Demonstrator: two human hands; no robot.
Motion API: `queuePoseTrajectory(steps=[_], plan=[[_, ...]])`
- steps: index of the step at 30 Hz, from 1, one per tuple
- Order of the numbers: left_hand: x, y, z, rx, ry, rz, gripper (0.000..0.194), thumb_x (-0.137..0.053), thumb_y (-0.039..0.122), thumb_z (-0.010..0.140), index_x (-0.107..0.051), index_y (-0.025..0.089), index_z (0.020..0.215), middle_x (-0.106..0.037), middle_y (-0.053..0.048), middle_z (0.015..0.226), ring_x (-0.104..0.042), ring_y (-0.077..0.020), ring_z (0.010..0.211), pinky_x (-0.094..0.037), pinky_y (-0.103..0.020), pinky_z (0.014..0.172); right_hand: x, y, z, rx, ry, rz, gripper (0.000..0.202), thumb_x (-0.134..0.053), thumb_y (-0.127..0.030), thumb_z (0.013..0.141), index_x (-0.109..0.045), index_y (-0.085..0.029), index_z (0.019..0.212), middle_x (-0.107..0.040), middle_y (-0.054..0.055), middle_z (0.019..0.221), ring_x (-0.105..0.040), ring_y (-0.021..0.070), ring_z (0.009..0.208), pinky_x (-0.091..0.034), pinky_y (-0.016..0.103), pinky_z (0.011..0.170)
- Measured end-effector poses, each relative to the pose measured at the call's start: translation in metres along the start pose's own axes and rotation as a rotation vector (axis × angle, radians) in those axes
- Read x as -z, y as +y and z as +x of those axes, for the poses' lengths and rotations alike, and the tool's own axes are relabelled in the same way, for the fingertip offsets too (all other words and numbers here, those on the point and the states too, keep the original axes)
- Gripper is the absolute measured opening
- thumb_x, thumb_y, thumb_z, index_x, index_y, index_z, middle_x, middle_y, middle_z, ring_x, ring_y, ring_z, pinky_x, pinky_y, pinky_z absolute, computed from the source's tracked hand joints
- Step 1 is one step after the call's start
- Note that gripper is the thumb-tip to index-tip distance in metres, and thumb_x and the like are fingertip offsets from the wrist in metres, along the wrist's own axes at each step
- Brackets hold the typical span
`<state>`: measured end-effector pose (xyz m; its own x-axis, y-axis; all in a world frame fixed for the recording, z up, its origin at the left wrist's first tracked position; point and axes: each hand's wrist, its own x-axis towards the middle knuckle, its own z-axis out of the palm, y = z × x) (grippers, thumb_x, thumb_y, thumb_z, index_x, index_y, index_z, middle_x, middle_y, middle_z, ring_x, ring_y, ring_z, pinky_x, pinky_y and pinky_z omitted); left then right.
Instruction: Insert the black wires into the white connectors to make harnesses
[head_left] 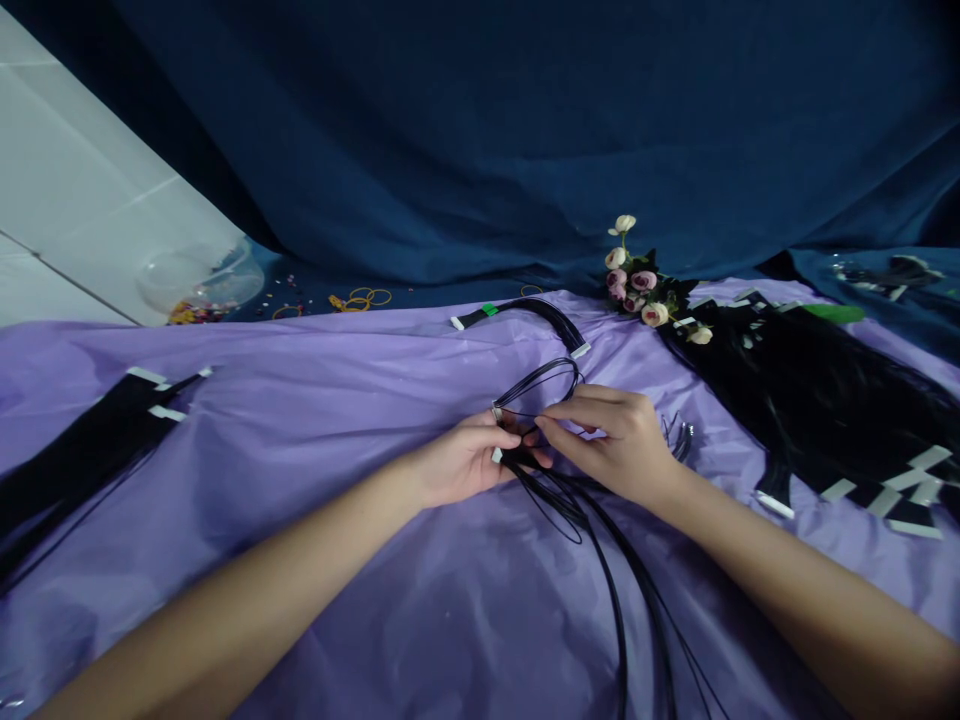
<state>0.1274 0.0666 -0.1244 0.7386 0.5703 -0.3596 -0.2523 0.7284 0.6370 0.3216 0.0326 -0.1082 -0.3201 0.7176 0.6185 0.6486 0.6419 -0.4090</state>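
Note:
My left hand [469,460] is closed, palm partly up, on a bundle of thin black wires [637,570] with white connectors on its ends. One white connector [496,455] sticks out by my thumb, another above the fingers. My right hand [611,440] pinches a thin black strand just right of my left fingertips. A loop of black wires [547,370] arches above both hands. The rest of the bundle hangs down over the cloth toward the bottom edge. Behind the hands lies a short black wire harness [536,308] with a green band and white connectors.
Purple cloth [337,400] covers the work surface. Black wire harnesses [82,450] lie at left; a large pile of them [810,380] lies at right. Artificial flowers [637,285] stand at the back. A clear tub [202,285] and yellow rubber bands [367,298] sit behind the cloth.

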Motion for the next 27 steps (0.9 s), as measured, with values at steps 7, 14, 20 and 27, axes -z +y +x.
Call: queuePoseTrajectory(steps=[7,14,20,27], plan=[[-0.007,-0.002,0.002,-0.019,0.036,-0.008,0.013,-0.061,0.003,0.073,-0.056,0.013,0.08,-0.064,-0.002,0.076,-0.065,-0.0121,0.072,-0.047,-0.025,0.071,-0.001,-0.01,0.001,0.064,0.019,-0.231,0.016,-0.058,-0.017,0.086,-0.071,-0.015,0.076,-0.058,0.001,0.061,-0.052,0.0095,0.053,-0.037,0.023,0.051],[-0.011,-0.003,0.002,-0.002,0.1,0.023,0.015,-0.065,0.006,0.072,-0.056,0.016,0.078,-0.056,0.003,0.071,-0.056,-0.008,0.07,-0.044,-0.023,0.072,-0.002,-0.026,0.011,0.193,0.009,-0.557,0.029,-0.056,-0.019,0.085,-0.06,-0.018,0.057,-0.052,-0.002,0.053,-0.047,0.0105,0.047,-0.029,0.029,0.05],[-0.015,-0.003,0.002,-0.014,0.007,0.107,0.012,-0.064,0.005,0.068,-0.059,0.014,0.074,-0.059,0.001,0.07,-0.056,-0.0095,0.072,-0.042,-0.024,0.071,-0.003,-0.021,0.007,0.328,-0.012,-0.54,0.016,-0.058,-0.017,0.088,-0.071,-0.018,0.097,-0.067,-0.003,0.073,-0.057,0.011,0.057,-0.033,0.029,0.052],[-0.017,-0.004,0.001,-0.009,-0.009,0.154,0.012,-0.065,0.006,0.07,-0.06,0.016,0.076,-0.062,0.0,0.074,-0.056,-0.0106,0.075,-0.04,-0.026,0.077,-0.005,-0.009,0.009,0.459,-0.033,-0.561,0.018,-0.052,-0.013,0.091,-0.07,-0.013,0.096,-0.07,0.001,0.078,-0.058,0.0101,0.062,-0.036,0.028,0.054]])
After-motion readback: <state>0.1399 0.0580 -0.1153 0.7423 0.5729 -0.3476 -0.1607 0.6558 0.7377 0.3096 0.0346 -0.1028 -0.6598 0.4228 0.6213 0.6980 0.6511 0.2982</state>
